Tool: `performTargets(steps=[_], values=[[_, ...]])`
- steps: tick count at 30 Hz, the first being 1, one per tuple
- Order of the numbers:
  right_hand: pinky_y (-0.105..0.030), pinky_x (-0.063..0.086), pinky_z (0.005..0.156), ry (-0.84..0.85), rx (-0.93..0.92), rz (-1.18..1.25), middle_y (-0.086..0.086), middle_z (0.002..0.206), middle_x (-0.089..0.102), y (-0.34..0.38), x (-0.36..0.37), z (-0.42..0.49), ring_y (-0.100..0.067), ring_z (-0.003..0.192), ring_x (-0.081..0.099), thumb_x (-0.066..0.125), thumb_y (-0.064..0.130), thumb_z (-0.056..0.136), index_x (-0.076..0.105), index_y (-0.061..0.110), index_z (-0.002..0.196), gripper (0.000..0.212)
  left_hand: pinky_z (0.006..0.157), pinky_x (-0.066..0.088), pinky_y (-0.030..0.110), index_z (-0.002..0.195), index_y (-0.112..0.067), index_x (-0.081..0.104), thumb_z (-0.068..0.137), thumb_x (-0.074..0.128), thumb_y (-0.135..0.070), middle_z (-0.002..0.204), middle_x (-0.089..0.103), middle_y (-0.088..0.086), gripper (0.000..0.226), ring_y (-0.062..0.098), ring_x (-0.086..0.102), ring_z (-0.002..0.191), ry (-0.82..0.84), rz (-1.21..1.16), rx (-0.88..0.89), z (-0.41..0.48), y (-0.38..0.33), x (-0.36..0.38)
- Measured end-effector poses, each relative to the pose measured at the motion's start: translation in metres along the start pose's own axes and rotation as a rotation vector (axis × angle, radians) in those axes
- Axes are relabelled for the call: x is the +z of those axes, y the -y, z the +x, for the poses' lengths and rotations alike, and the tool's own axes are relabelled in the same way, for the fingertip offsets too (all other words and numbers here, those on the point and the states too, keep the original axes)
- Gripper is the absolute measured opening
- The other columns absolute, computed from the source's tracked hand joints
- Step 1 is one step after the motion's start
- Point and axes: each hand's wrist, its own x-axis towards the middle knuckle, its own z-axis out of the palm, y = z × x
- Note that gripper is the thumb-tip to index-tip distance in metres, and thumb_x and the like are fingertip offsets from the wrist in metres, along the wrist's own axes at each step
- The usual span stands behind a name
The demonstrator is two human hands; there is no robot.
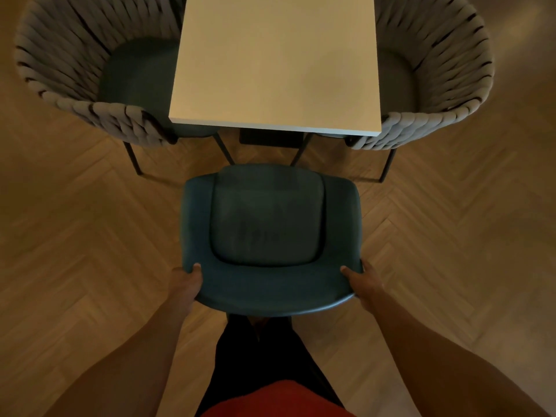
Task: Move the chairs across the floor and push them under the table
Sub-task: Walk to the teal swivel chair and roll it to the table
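On the floor [75, 236], a pale counter [276, 61] is flanked by a left woven chair [60, 70] and a right woven chair [436, 70], both tucked partly under it. Near its front edge, a teal chair [270, 218] is gripped at the backrest corners by the left hand [186, 281] and right hand [365, 281].
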Motion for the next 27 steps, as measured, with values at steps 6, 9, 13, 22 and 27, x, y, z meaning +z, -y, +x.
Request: performTargets(steps=[6, 9, 13, 22, 27], values=[[-0.048, 0.055, 0.105, 0.014, -0.072, -0.066, -0.012, 0.144, 0.059, 0.049, 0.001, -0.077, -0.036, 0.125, 0.062, 0.087, 0.038, 0.078, 0.04, 0.018, 0.16, 0.097, 0.08, 0.06, 0.048, 0.139, 0.002, 0.046, 0.105, 0.063, -0.017, 0.125, 0.056, 0.017, 0.043, 0.035, 0.06, 0.11, 0.05, 0.063, -0.008, -0.042, -0.008, -0.003], [-0.043, 0.052, 0.105, -0.011, -0.103, -0.146, -0.016, 0.15, 0.055, 0.057, -0.002, -0.097, -0.038, 0.132, 0.057, 0.079, 0.028, 0.091, 0.036, 0.015, 0.163, 0.085, 0.086, 0.063, 0.051, 0.137, -0.002, 0.046, 0.102, 0.065, -0.015, 0.126, 0.057, 0.016, 0.043, 0.035, 0.062, 0.112, 0.054, 0.129, 0.044, -0.055, -0.008, -0.012], [-0.036, 0.051, 0.096, -0.008, -0.142, -0.227, -0.017, 0.157, 0.049, 0.058, -0.007, -0.121, -0.036, 0.134, 0.057, 0.075, 0.023, 0.093, 0.038, 0.011, 0.163, 0.08, 0.097, 0.06, 0.053, 0.135, -0.004, 0.053, 0.097, 0.067, -0.016, 0.128, 0.064, 0.02, 0.043, 0.038, 0.066, 0.112, 0.05, 0.22, 0.107, -0.067, -0.005, -0.025], [-0.046, 0.052, 0.108, -0.033, -0.359, -0.575, -0.018, 0.151, 0.056, 0.073, 0.003, -0.166, -0.036, 0.131, 0.06, 0.069, 0.026, 0.094, 0.056, 0.008, 0.15, 0.06, 0.112, 0.049, 0.047, 0.146, -0.01, 0.057, 0.093, 0.069, -0.041, 0.145, 0.06, 0.01, 0.062, 0.031, 0.059, 0.128, 0.108, 0.157, 0.172, -0.086, -0.002, -0.046], [-0.036, 0.048, 0.106, 0.085, -0.494, -0.687, -0.012, 0.135, 0.07, 0.09, 0.045, -0.193, -0.033, 0.128, 0.064, 0.064, 0.021, 0.098, 0.07, 0.01, 0.135, 0.04, 0.116, 0.046, 0.042, 0.141, -0.013, 0.062, 0.104, 0.066, -0.03, 0.142, 0.06, 0.006, 0.041, 0.026, 0.057, 0.132, 0.138, 0.118, 0.292, -0.108, -0.006, -0.068]])
